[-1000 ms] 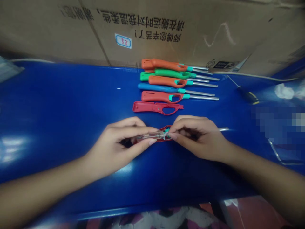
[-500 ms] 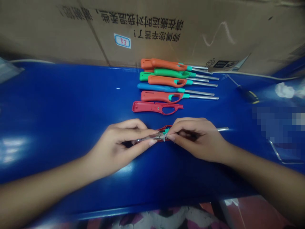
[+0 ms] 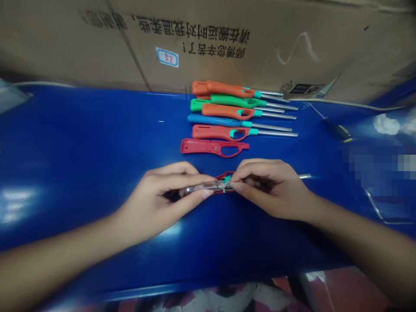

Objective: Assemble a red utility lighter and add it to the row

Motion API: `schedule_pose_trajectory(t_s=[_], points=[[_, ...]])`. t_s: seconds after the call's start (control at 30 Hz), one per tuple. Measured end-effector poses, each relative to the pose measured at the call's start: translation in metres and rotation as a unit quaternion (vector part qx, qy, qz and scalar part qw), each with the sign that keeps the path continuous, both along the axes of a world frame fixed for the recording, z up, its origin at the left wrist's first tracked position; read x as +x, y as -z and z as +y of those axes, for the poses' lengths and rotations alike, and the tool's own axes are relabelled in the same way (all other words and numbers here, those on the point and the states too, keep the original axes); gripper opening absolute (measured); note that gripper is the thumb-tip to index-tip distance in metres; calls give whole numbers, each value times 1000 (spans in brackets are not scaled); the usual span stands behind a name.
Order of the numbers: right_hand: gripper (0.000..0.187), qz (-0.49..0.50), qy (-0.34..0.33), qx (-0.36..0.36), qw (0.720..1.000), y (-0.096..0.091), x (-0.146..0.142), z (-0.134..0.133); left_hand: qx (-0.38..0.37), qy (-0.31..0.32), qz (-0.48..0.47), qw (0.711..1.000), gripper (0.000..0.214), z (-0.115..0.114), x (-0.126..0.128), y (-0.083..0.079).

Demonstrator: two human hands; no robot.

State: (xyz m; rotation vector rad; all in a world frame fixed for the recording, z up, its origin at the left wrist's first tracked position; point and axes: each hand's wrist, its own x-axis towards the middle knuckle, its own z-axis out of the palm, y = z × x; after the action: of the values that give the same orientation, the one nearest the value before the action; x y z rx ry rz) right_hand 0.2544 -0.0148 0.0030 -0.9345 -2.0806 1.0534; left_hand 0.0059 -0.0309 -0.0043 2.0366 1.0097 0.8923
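Both my hands meet over a half-open red lighter [image 3: 224, 177] lying on the blue table [image 3: 81, 143]. My left hand [image 3: 165, 195] pinches a clear fuel tube [image 3: 203, 187] against the red shell. My right hand [image 3: 269, 186] is closed on the trigger end, where a teal part shows, and the metal nozzle tip [image 3: 304, 176] sticks out past it to the right. Just beyond the hands lies an empty red lighter half-shell [image 3: 212, 147].
A row of several finished lighters [image 3: 238, 112], orange, green, blue and red with metal nozzles, lies at the back before a cardboard box [image 3: 208, 39]. A black-and-yellow screwdriver [image 3: 336, 129] lies at the right, with white crumpled material [image 3: 386, 124] and a wire beyond.
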Motion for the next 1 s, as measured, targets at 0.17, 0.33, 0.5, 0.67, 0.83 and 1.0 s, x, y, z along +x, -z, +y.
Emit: schedule_pose_trajectory(t_s=[0.17,0.33,0.5,0.67,0.83,1.0], points=[[8,-1,-7,1,1000,-1,-2,0,-1,7,-3,1000,22,1,0,0],[10,-8,9,-11,1000,0,-2,0,-6,15,-15,1000,23,1,0,0],[10,-8,7,-5,1000,0,-1,0,-12,36,-27,999,24,2,0,0],[9,-2,0,-9,1000,-2,-2,-1,-13,40,-17,999,25,1,0,0],[7,-2,14,-27,1000,-4,-3,-1,2,10,3,1000,23,0,0,0],[9,-11,16,-32,999,-3,-3,2,-5,36,-11,999,24,1,0,1]])
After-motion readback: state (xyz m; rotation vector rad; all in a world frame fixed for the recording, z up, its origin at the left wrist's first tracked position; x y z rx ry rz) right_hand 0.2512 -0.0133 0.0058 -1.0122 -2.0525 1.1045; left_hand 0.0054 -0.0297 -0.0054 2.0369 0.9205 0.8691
